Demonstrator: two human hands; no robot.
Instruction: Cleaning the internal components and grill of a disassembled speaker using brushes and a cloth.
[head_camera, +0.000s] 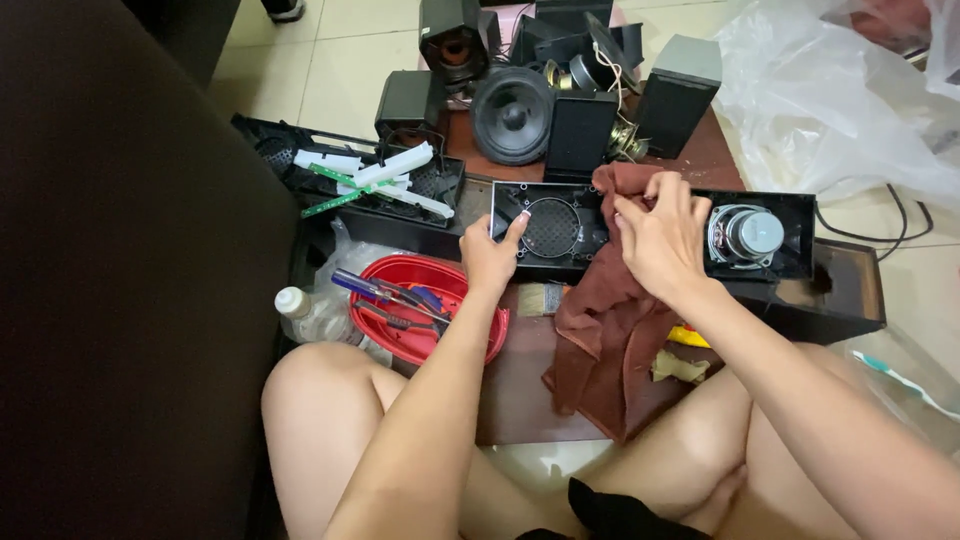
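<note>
A long black speaker panel (560, 228) lies flat in front of me, with a round grille hole on its left and a silver speaker driver (752, 236) on its right. My left hand (490, 255) grips the panel's left end, thumb on its front edge. My right hand (655, 235) presses a dark red-brown cloth (600, 345) onto the panel's middle. The cloth hangs down over the wooden board (520, 395) toward my knees.
A red bowl (478, 345) with screwdrivers and pliers sits left of the cloth, beside a clear bottle (300, 312). A small brush (545, 298) lies under the panel. Black speaker boxes and a woofer (512, 113) stand behind. A clear plastic bag (830, 100) is at right.
</note>
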